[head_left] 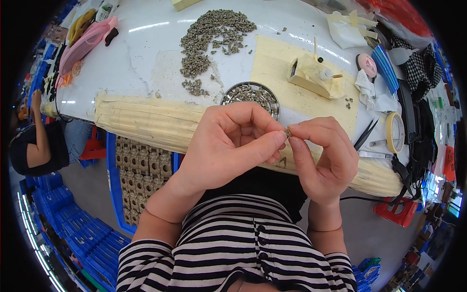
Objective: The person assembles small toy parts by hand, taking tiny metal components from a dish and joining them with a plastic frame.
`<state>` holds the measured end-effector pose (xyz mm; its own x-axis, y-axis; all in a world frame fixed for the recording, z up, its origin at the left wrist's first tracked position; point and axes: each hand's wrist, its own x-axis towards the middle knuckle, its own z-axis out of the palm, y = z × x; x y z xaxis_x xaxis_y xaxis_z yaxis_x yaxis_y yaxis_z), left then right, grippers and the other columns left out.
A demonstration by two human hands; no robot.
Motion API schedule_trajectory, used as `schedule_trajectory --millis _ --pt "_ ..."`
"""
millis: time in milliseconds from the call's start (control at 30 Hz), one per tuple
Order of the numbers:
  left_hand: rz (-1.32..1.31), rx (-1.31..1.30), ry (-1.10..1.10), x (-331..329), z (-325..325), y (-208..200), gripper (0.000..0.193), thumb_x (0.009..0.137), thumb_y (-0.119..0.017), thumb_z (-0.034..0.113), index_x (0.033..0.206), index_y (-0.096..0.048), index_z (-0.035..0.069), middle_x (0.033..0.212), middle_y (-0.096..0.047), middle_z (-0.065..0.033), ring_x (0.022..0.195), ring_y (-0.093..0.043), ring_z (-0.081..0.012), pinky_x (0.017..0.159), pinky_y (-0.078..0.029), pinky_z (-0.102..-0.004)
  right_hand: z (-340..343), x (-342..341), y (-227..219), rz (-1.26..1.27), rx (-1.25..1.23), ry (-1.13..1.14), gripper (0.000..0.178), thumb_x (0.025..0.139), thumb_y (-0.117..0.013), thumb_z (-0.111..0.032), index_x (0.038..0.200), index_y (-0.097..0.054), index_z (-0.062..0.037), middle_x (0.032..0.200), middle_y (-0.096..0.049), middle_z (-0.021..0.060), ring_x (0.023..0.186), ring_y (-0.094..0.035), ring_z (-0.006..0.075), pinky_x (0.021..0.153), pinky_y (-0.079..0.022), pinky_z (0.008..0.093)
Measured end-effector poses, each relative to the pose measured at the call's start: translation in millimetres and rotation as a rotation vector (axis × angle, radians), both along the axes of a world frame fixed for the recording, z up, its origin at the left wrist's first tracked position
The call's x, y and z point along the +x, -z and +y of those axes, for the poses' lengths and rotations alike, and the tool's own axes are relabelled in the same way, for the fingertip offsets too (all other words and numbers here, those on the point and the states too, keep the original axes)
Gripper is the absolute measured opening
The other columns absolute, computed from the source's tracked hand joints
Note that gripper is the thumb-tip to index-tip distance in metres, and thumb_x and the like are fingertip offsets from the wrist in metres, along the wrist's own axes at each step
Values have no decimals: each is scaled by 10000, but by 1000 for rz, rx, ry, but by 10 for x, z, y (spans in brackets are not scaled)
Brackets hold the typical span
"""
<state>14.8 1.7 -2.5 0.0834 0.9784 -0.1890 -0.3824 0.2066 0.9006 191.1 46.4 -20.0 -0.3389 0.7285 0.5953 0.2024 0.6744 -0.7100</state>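
Observation:
My left hand [233, 146] and my right hand [327, 158] meet above the front edge of the table. A tiny metal part [288, 132] is pinched between my right thumb and forefinger. The left thumb and forefinger close on its other side; the remaining left fingers curl in, and what they might hold is hidden. Just beyond my hands stands a round metal dish [224, 100] of similar small metal parts, partly covered by the left hand. Farther off, a big loose heap of these parts [204, 36] lies on the white table [141, 51].
A tape-wrapped fixture [314, 75] stands right of the dish. Black tweezers [366, 135], a tape roll [395, 132] and a cloth [364, 87] lie at the right. Padding [141, 117] covers the table edge. Below left, a blue crate [113, 180] holds metal castings. Another person [41, 141] sits far left.

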Motion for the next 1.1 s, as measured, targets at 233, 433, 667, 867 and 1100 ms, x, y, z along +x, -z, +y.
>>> schedule_trajectory --millis 233,433,667,867,1100 --pt "-4 28 -69 24 2 11 61 916 -636 46 908 -630 -14 795 -695 -81 702 -673 -100 645 -560 -220 -26 -31 -10 0 46 36 217 710 -755 78 910 -713 4 817 -676 106 710 -651 208 620 -516 285" --pt "21 32 -66 18 4 10 71 922 -631 54 905 -629 -15 785 -692 -76 697 -672 -100 642 -557 -220 -44 -42 -12 -14 79 36 251 694 -760 91 927 -714 9 820 -676 106 711 -647 211 612 -516 286" --pt "24 32 -52 10 2 24 74 919 -639 55 910 -634 -18 778 -688 -72 692 -667 -99 636 -552 -220 -48 -47 -22 -47 144 49 273 682 -769 93 937 -715 10 820 -673 102 707 -642 209 602 -517 290" --pt "180 42 -126 -112 -43 -22 67 903 -649 45 902 -647 -22 784 -687 -72 689 -654 -92 628 -531 -208 -35 19 -12 -46 108 83 244 700 -760 76 932 -716 15 826 -672 109 707 -641 216 612 -509 287" --pt "741 125 -307 -555 -198 84 43 863 -674 1 883 -676 -37 792 -665 -44 658 -603 -70 596 -483 -210 -18 107 38 -63 63 126 191 729 -736 77 910 -711 19 827 -672 118 701 -637 215 621 -497 279"
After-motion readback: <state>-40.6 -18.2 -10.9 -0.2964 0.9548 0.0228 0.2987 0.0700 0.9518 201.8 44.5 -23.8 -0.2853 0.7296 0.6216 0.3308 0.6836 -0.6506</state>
